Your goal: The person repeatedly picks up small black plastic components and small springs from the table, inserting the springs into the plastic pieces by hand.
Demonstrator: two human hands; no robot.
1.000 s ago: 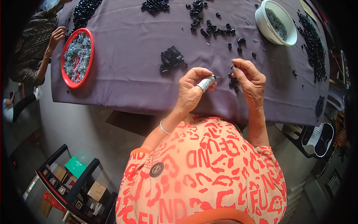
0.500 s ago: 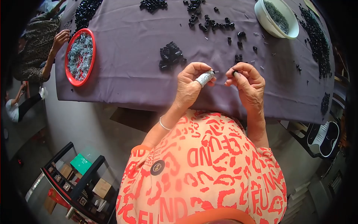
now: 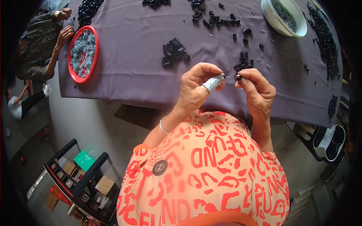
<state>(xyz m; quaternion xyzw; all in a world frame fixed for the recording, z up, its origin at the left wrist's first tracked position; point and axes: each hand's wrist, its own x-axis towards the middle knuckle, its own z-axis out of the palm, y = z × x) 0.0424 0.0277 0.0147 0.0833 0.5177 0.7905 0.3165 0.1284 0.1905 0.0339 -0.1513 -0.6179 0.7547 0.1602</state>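
Observation:
My left hand (image 3: 196, 84) pinches a small thin piece (image 3: 227, 77), dark at its base with a pale pin-like tip pointing right. A silvery-white wrap (image 3: 213, 83) covers the thumb of that hand. Facing it, a short gap away, my right hand (image 3: 260, 94) holds a small black plastic part (image 3: 238, 77) between thumb and fingertips. Both hands are just above the near part of the table. A few black parts (image 3: 243, 62) lie right beyond my right fingertips. Further left sits a heap of black parts (image 3: 174, 52).
A purple-grey cloth (image 3: 128, 64) covers the table. A red tray (image 3: 95, 52) of clear small pieces stands left, a white bowl (image 3: 271, 26) of similar pieces at back right. Dark pieces (image 3: 326, 49) line the right edge. Another person's hand (image 3: 65, 35) is by the tray.
Both my hands have shifted slightly right, still holding their small parts. The view has moved a little. The other person's second hand now shows above the red tray.

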